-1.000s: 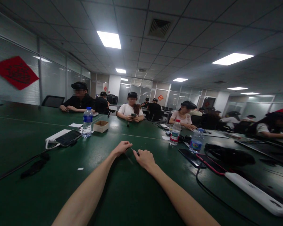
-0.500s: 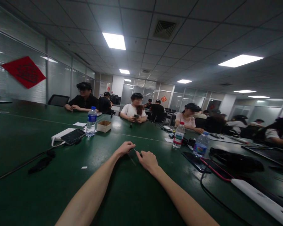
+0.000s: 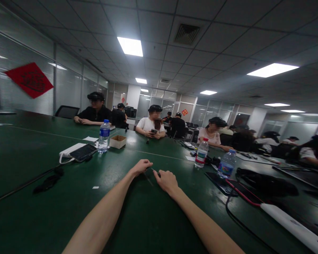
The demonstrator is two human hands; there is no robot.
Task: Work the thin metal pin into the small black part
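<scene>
Both my arms reach out over the dark green table (image 3: 137,218). My left hand (image 3: 140,167) is curled closed and my right hand (image 3: 167,181) is pinched closed. Between them runs a thin light strand (image 3: 152,170), too small to name, and each hand holds one end just above the tabletop. A dark thin piece (image 3: 148,180) lies on the table under the hands.
A phone on a white power bank (image 3: 81,152), a water bottle (image 3: 104,136) and a small cardboard box (image 3: 118,141) sit at the left. Two bottles (image 3: 201,152), phones (image 3: 222,179), a black bundle (image 3: 265,181) and a white power strip (image 3: 291,222) lie at the right. Several people sit across the table.
The view has drifted slightly to the left, shifting the scene rightward. My hands stay together on the thin strand with almost no movement.
</scene>
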